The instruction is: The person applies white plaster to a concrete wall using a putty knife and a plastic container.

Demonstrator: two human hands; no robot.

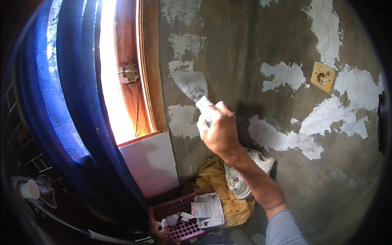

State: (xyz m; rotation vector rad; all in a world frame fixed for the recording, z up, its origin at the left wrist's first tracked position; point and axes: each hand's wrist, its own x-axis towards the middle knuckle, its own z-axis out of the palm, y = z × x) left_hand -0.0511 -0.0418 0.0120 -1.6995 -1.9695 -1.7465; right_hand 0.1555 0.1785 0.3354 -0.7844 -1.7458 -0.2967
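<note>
My right hand (220, 132) is closed round the handle of a putty knife (192, 86). Its wide metal blade, slightly blurred, is up against the grey wall, just below a patch of white filler (181, 66). White smears cover the handle and my fingers. Low in the view, my left hand (160, 232) grips the left end of a pink plastic basket (188, 233), thumb over the rim; part of that hand is in shadow. Inside the basket lie a light bulb (172, 220), a small white piece (186, 216) and a white-smeared tray (215, 210) with a flat scraper-like plate (201, 210).
A wooden door frame (152, 65) and blue curtain (75, 81) stand at the left. A yellow socket (323, 77) sits among white filler patches on the right wall. A white shoe (240, 183) and a mustard cloth or bag (212, 173) lie in the corner below.
</note>
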